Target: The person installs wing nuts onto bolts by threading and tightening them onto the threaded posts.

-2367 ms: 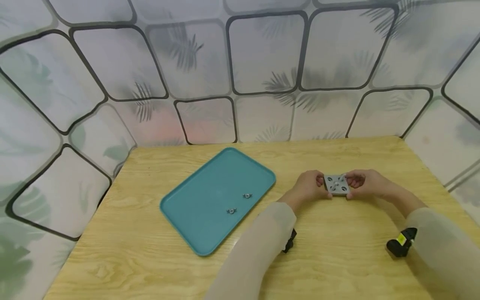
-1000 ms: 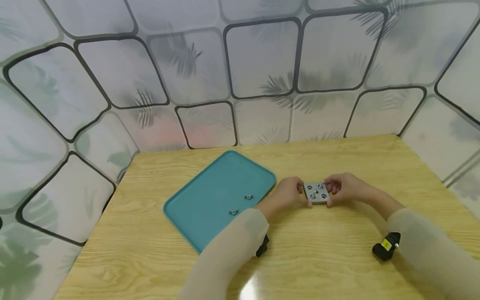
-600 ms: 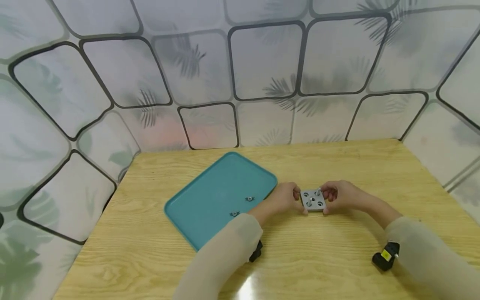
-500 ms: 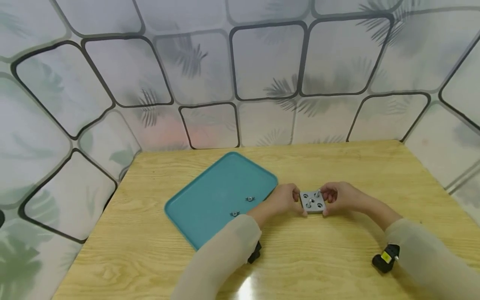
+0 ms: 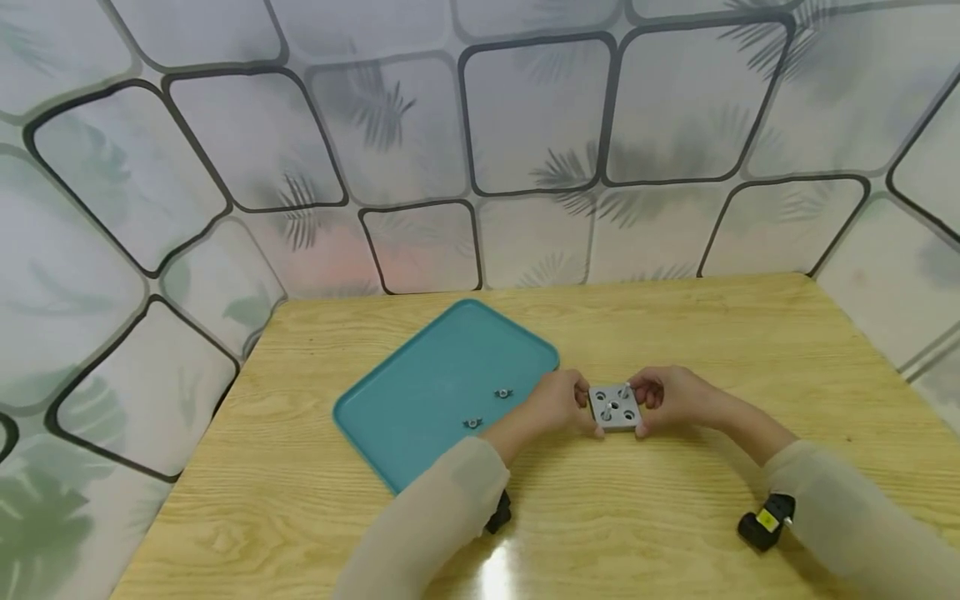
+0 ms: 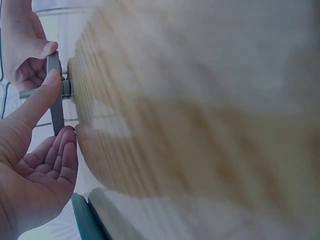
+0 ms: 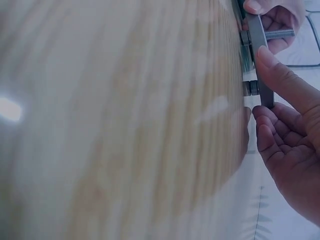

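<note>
Left hand [image 5: 557, 402] curled in and pinching one edge, my right hand [image 5: 677, 396] doing likewise opposite, I hold the metal plate [image 5: 618, 411] flat between them, low over the table [image 5: 637, 508]; whether its bolts [image 7: 279, 34] touch down, I can't tell. It looks stiff, fairly heavy for its size, hardly fragile, perhaps slick. Side edges are the place to grip, clear of those upright bolts! Past my left hand, the tray [image 5: 427, 383] bears two wing nuts [image 5: 503, 393].
</note>
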Demonstrator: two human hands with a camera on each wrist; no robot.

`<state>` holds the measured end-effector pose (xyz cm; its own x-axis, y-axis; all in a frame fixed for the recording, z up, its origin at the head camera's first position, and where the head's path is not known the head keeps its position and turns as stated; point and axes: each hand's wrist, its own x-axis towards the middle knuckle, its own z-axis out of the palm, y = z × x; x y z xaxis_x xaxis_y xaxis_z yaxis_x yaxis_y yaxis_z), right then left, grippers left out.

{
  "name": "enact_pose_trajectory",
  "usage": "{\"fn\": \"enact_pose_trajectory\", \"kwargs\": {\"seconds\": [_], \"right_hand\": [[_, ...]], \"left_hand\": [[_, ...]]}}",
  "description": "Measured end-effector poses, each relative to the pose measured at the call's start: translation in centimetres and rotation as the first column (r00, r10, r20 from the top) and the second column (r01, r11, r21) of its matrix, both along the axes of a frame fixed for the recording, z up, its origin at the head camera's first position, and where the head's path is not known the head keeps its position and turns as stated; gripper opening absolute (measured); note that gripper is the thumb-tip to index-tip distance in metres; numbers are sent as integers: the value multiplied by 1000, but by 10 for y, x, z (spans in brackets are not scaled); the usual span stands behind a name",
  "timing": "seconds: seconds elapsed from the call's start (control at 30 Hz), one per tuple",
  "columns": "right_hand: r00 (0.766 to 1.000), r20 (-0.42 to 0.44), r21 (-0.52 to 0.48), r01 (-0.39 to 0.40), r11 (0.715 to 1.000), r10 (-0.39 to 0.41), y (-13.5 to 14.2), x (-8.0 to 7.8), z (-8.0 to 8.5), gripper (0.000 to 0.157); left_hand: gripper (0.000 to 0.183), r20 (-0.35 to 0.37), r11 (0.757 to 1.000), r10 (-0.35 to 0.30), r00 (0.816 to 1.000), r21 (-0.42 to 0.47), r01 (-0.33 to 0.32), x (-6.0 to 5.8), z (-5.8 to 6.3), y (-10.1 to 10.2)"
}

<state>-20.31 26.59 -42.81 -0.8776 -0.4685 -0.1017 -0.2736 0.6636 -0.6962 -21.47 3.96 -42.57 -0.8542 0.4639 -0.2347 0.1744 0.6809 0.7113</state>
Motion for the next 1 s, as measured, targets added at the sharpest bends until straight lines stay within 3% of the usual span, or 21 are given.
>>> {"fn": "enact_pose_trajectory", "kwargs": {"seconds": [0.27, 0.6, 1.0], "right_hand": [[1000, 6, 0, -7, 1000, 7, -9, 3, -2, 63], [998, -16, 3, -62, 998, 62, -19, 8, -2, 62], [995, -24, -3, -101, 995, 100, -32, 13, 0, 58]], "left_hand": [[49, -17, 1000, -18, 1000, -12, 17, 10, 8, -12], [46, -65, 998, -48, 997, -43, 45, 18, 8, -23], [50, -35, 1000, -3, 999, 28, 4, 26, 1, -36]]}}
